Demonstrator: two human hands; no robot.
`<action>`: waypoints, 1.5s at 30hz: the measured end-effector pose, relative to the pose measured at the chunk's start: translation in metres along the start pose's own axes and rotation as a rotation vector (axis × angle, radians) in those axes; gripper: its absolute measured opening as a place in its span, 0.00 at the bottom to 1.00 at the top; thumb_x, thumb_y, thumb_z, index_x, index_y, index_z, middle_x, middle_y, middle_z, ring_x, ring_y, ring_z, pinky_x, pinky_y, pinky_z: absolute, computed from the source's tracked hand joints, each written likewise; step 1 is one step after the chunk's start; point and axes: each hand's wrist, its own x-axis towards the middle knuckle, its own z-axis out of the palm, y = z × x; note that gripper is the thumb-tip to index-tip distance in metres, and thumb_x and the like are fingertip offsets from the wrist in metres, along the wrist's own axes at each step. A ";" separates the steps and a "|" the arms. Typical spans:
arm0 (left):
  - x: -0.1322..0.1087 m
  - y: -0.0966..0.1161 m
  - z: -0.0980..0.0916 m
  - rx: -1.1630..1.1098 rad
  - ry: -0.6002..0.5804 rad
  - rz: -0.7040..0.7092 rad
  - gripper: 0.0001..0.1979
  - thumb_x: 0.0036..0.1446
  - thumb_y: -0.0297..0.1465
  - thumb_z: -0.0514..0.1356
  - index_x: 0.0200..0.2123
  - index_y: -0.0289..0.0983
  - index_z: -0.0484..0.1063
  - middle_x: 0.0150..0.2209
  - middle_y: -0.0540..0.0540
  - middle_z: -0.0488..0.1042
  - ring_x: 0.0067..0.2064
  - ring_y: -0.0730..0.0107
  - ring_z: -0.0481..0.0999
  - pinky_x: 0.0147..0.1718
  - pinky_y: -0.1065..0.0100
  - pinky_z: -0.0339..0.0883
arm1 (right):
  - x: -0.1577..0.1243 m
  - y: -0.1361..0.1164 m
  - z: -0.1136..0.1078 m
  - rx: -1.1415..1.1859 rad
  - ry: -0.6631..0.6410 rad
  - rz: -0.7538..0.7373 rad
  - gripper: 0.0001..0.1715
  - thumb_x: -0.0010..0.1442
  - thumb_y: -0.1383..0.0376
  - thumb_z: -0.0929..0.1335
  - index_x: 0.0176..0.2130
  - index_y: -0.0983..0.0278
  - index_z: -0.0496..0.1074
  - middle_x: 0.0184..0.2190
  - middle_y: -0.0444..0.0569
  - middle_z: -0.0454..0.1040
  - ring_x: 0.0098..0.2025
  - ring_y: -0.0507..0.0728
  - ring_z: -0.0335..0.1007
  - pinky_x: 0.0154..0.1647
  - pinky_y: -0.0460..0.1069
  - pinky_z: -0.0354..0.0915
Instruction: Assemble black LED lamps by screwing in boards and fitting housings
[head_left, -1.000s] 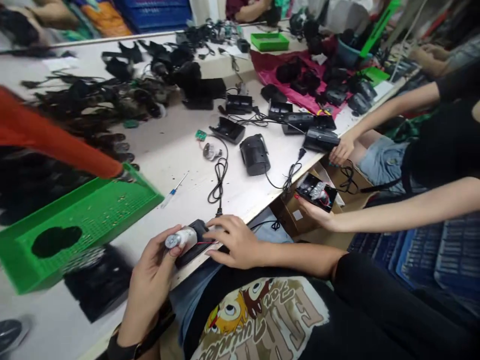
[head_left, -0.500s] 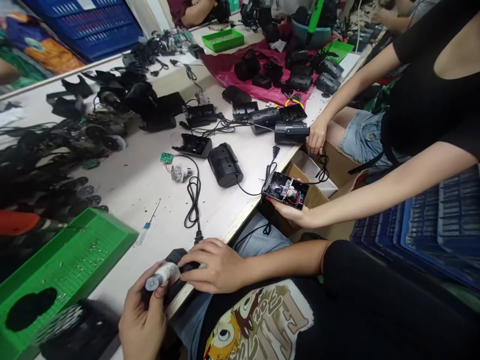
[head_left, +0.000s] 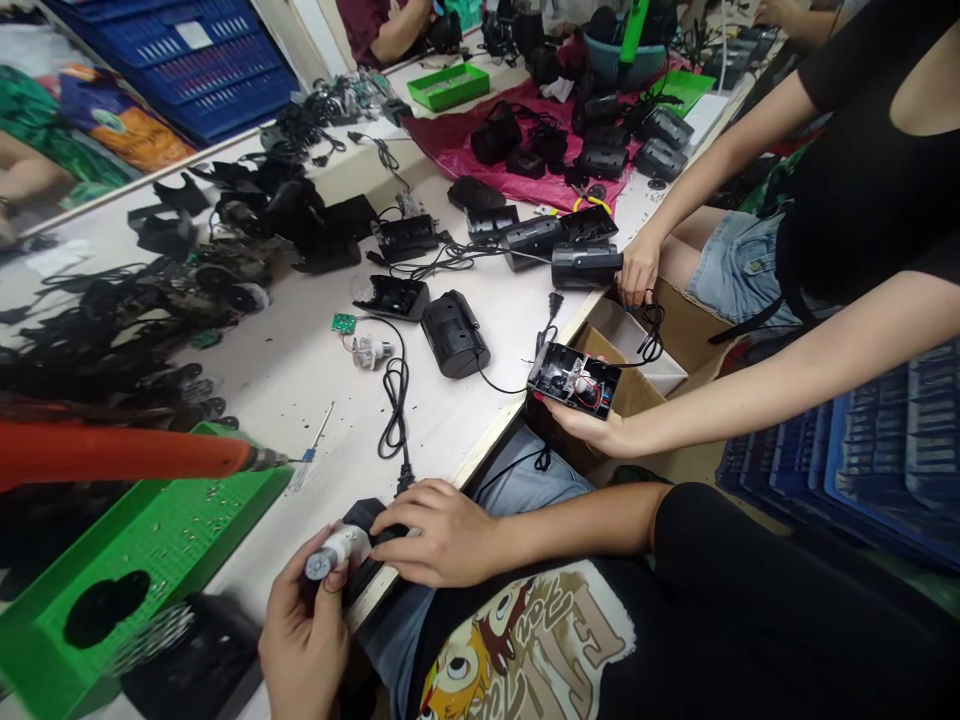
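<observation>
My left hand [head_left: 304,635] is closed around a small white-and-silver cylindrical motor [head_left: 336,553], with thumb and fingers on either side. A black plastic housing [head_left: 365,514] lies against the motor at the table's edge. My right hand [head_left: 442,532] rests with bent fingers on that housing, close to the motor; its fingertips are partly hidden. Just beyond it on the table lies a black cord with a plug [head_left: 405,478]. It runs up towards a clear part with a motor [head_left: 369,351] and a small green circuit board [head_left: 343,323].
An orange power screwdriver [head_left: 127,452] hangs over a green tray [head_left: 217,540] of screws at left. A thin screwdriver [head_left: 319,432] lies beside it. At right, a co-worker's hand [head_left: 592,428] holds an opened black housing [head_left: 574,380]. Blue crates [head_left: 885,450] stand behind me.
The view has shifted slightly, moving the scene rightward. The orange power screwdriver now extends further into view over the green tray. My hands keep nearly the same hold.
</observation>
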 end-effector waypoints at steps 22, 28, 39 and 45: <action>0.000 -0.013 0.009 -0.025 0.109 0.137 0.25 0.66 0.48 0.60 0.57 0.39 0.75 0.59 0.36 0.77 0.60 0.45 0.76 0.64 0.42 0.67 | -0.001 -0.006 -0.006 -0.009 0.038 0.014 0.13 0.68 0.64 0.67 0.49 0.59 0.81 0.48 0.47 0.80 0.49 0.58 0.69 0.54 0.55 0.64; -0.002 -0.016 0.015 -0.005 0.186 0.178 0.17 0.69 0.39 0.58 0.56 0.40 0.75 0.55 0.40 0.78 0.58 0.54 0.77 0.62 0.52 0.69 | 0.004 -0.012 -0.010 -0.046 0.050 -0.031 0.10 0.70 0.65 0.68 0.47 0.61 0.80 0.37 0.45 0.81 0.38 0.55 0.69 0.46 0.54 0.61; -0.006 -0.012 0.022 -0.011 0.261 0.321 0.15 0.72 0.32 0.55 0.57 0.38 0.72 0.54 0.40 0.78 0.57 0.58 0.75 0.58 0.55 0.70 | 0.006 -0.016 -0.016 0.177 0.050 -0.020 0.11 0.69 0.71 0.69 0.50 0.65 0.78 0.34 0.50 0.80 0.37 0.57 0.73 0.44 0.54 0.69; -0.016 -0.003 0.016 0.043 0.321 0.338 0.15 0.73 0.33 0.56 0.58 0.39 0.72 0.53 0.42 0.78 0.56 0.58 0.74 0.58 0.55 0.69 | 0.013 -0.019 -0.018 0.221 0.065 -0.018 0.10 0.67 0.70 0.71 0.48 0.61 0.78 0.32 0.47 0.81 0.35 0.56 0.75 0.43 0.54 0.74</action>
